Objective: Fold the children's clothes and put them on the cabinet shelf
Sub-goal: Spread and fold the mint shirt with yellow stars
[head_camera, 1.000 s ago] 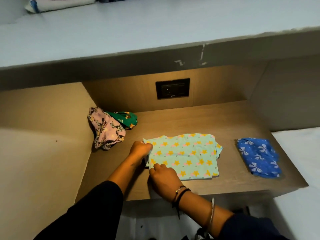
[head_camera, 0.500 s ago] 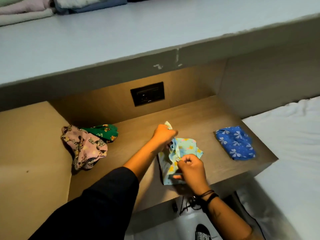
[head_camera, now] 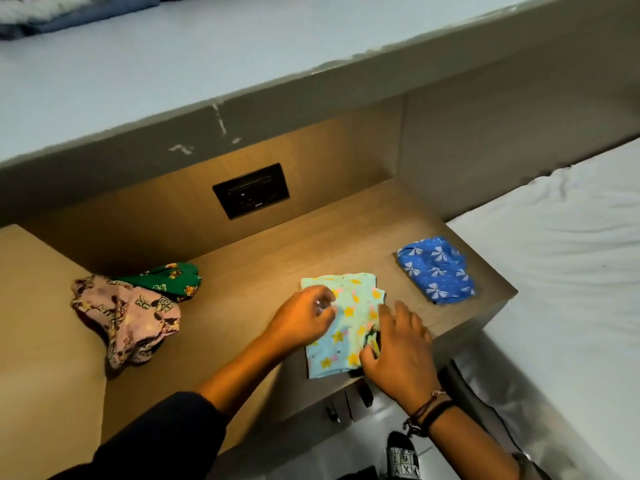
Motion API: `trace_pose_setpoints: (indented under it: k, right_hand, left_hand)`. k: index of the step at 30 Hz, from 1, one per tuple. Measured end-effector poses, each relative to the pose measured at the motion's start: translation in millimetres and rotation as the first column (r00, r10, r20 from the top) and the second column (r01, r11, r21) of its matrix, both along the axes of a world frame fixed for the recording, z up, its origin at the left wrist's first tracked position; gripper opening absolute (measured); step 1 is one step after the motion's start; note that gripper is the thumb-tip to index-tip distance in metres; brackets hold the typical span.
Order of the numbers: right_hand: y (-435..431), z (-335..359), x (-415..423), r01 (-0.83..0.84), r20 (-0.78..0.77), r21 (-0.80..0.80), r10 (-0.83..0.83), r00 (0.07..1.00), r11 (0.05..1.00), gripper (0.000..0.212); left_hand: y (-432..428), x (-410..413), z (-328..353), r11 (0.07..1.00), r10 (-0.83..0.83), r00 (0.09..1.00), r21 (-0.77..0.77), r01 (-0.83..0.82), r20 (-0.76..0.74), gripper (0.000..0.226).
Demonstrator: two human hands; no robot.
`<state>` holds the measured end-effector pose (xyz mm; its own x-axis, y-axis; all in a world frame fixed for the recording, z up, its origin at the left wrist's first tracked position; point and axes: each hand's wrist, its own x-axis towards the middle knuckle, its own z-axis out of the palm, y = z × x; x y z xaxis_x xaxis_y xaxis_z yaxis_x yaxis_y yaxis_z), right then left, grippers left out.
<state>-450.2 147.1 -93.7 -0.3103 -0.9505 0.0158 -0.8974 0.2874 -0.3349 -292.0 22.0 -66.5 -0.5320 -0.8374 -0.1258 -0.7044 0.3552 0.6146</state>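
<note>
A light blue garment with yellow stars (head_camera: 348, 327) lies folded in half on the wooden shelf (head_camera: 263, 278), near its front edge. My left hand (head_camera: 304, 320) rests flat on the garment's left side, fingers spread. My right hand (head_camera: 398, 344) presses on its right edge, fingers apart, thumb at the lower corner. A folded blue garment with white bows (head_camera: 436, 270) sits at the shelf's right end. A crumpled pink printed garment (head_camera: 128, 320) and a green one (head_camera: 169, 280) lie at the left.
A black wall socket (head_camera: 251, 190) is set in the back panel. A grey upper ledge (head_camera: 207, 64) overhangs the shelf, with stacked clothes (head_camera: 52, 12) at its far left. White bedding (head_camera: 568, 271) lies to the right. A foot in a patterned shoe (head_camera: 403, 459) shows below.
The starry garment went from spread flat, to lifted and bunched in both hands, to lying folded narrower on the shelf. Both hands now press it down with open fingers.
</note>
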Motion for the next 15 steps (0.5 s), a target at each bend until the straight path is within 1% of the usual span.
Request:
trace_pose_setpoints:
  k: [1,2,3,4,5,7,9,12,13,15]
  right_hand:
    - [-2.5,-3.0,-2.5,-0.169,-0.044,0.016,0.169,0.985,0.986,0.076]
    - [-4.9,-8.4,-6.5,-0.343,-0.044,0.050,0.345,0.937,0.938,0.083]
    - [-7.4,-14.3,-10.1,-0.486,-0.025,0.097,0.490,0.871,0.869,0.087]
    - [-10.0,-20.8,-13.6,-0.575,-0.022,0.146,0.584,0.811,0.805,0.091]
    - [-12.6,-27.1,-18.0,-0.623,-0.034,0.193,0.640,0.768,0.758,0.096]
    - [-15.9,-34.6,-27.3,-0.644,-0.078,0.275,0.684,0.725,0.714,0.100]
    - [-18.0,-35.0,-32.7,-0.663,-0.125,0.267,0.707,0.696,0.700,0.095]
    - [-13.6,-28.9,-35.1,-0.732,-0.246,0.181,0.751,0.613,0.657,0.082]
    - [-10.8,-29.9,-35.9,-0.763,-0.282,0.120,0.759,0.587,0.635,0.076]
    - [-5.5,-31.7,-38.3,-0.811,-0.281,0.004,0.779,0.561,0.585,0.066]
  left_hand:
    - [6.8,16.5,-7.5,0.982,-0.168,0.980,-0.064,0.175,0.104,0.038]
    - [13.4,30.9,-15.9,0.937,-0.319,0.926,-0.081,0.340,0.200,0.055]
    - [20.1,44.3,-24.7,0.886,-0.423,0.861,-0.071,0.459,0.284,0.069]
    - [25.6,55.6,-33.3,0.845,-0.485,0.802,-0.046,0.532,0.349,0.080]
    - [29.4,64.4,-41.0,0.824,-0.515,0.762,-0.019,0.566,0.394,0.089]
    - [33.2,74.1,-48.9,0.808,-0.533,0.722,0.013,0.588,0.442,0.098]
    - [34.2,77.9,-47.7,0.803,-0.532,0.712,0.005,0.597,0.458,0.099]
    - [39.8,80.5,-45.5,0.791,-0.539,0.719,-0.030,0.611,0.439,0.094]
    - [43.5,81.4,-45.7,0.783,-0.545,0.724,-0.052,0.620,0.422,0.092]
    - [51.8,83.3,-45.3,0.758,-0.564,0.719,-0.091,0.646,0.407,0.089]
